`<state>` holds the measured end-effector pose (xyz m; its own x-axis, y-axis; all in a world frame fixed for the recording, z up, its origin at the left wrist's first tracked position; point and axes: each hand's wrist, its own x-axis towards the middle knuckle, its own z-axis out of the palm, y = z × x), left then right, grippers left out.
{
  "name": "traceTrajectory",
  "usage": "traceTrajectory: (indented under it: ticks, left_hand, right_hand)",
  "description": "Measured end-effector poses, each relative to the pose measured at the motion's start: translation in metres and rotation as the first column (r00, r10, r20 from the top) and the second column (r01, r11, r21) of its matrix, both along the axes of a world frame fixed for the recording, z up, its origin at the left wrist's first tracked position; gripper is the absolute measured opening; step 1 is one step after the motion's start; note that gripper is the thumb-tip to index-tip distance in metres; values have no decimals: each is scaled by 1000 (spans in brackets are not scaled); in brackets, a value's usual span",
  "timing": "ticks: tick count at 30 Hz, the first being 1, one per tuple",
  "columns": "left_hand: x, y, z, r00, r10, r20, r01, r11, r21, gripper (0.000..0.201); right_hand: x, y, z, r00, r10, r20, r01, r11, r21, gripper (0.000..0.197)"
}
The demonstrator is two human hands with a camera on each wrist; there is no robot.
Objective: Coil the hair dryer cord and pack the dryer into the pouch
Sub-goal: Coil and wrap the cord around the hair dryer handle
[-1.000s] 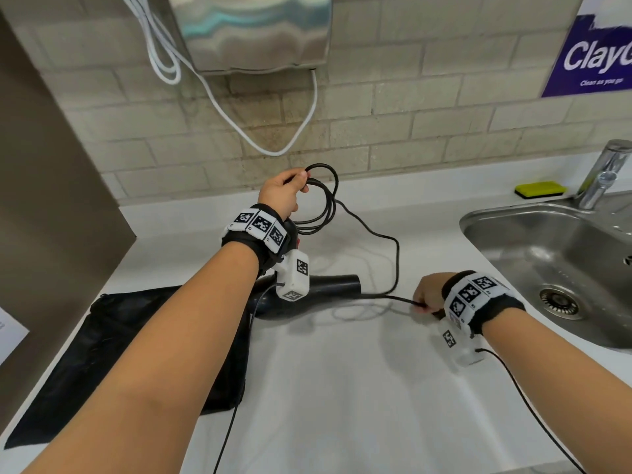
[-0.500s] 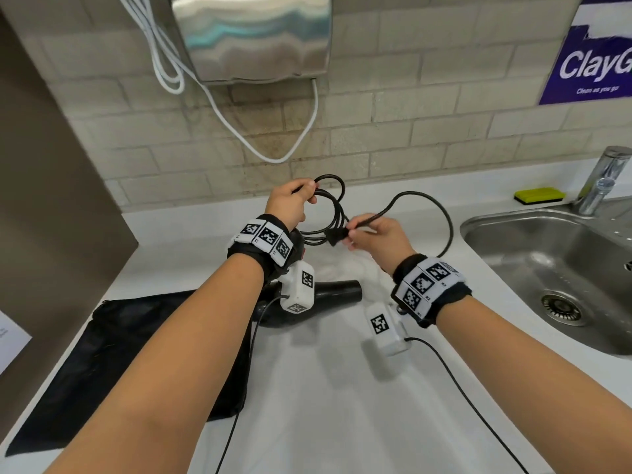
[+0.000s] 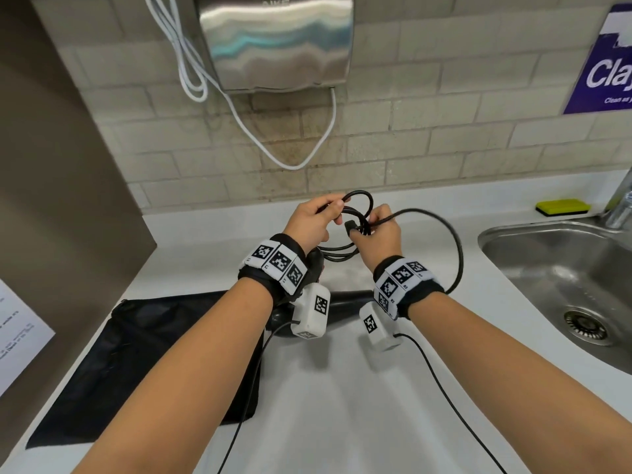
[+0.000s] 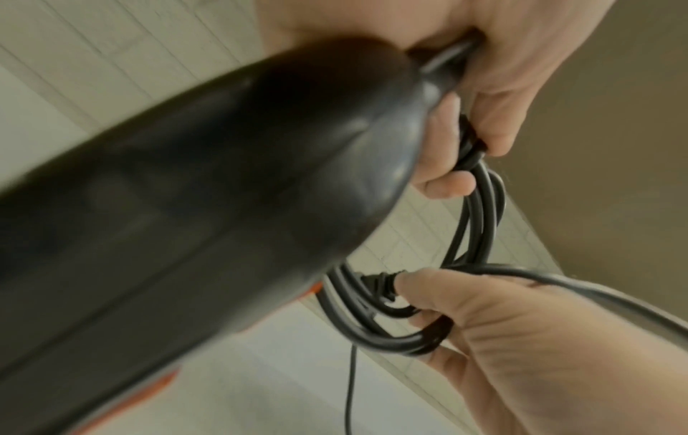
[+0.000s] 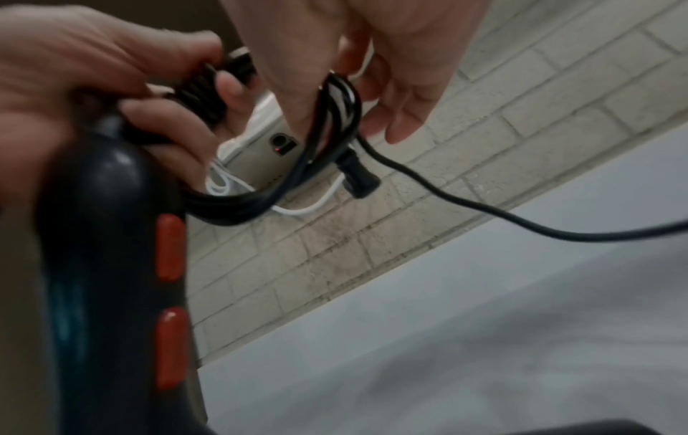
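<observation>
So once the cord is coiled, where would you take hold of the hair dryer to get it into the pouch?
Probably by the handle, from above. The hair dryer lies barrel-down on the counter with its handle rising toward the left hand, which grips the cord coil there. The pouch lies flat to its left.

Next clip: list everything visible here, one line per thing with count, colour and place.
hair dryer: 1, black with orange buttons, on counter under the wrists
cord: 1, black, coils held between both hands, one loop free at right
plug: 1, black, by the coils
pouch: 1, black, flat on counter, left
counter: 1, white
hand dryer: 1, steel, on wall
white cable: 1, beside hand dryer
sink: 1, steel, right
sponge: 1, yellow-green, behind sink
left hand: grips coils
right hand: grips cord
</observation>
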<state>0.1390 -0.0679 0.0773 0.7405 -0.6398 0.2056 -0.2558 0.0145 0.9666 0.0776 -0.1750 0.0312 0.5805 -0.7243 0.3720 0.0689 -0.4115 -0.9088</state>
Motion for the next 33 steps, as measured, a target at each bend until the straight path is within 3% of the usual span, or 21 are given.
traceTrajectory:
  ticks: [5, 10, 18, 23, 27, 30, 33]
  left_hand:
    - [-1, 1, -1, 1000, -26, -13, 25, 1000, -11, 19]
    - [3, -2, -1, 999, 1, -55, -3, 1000, -31, 21]
    - [5, -3, 0, 999, 24, -43, -26, 999, -29, 18]
    - [5, -3, 1, 998, 43, -35, -43, 999, -8, 19]
    - [5, -3, 1, 997, 70, -22, -70, 998, -1, 19]
    - [5, -3, 0, 996, 85, -23, -85, 996, 4, 19]
    - [6, -3, 1, 996, 86, -17, -85, 996, 15, 22]
  right_hand:
    - [5, 1, -4, 998, 61, -2, -61, 997, 52, 18]
    - [6, 8, 10, 956, 248, 158, -273, 949, 156, 44]
    - [2, 5, 13, 930, 335, 152, -360, 913, 190, 54]
    - [-6, 3, 10, 949, 304, 86, -310, 948, 69, 48]
    - [-3, 1, 2, 991, 38, 128, -26, 995, -91, 45]
    - [-1, 2, 3, 989, 84, 125, -82, 996, -26, 18]
    - [2, 1, 2, 993, 65, 100, -67, 997, 22, 34]
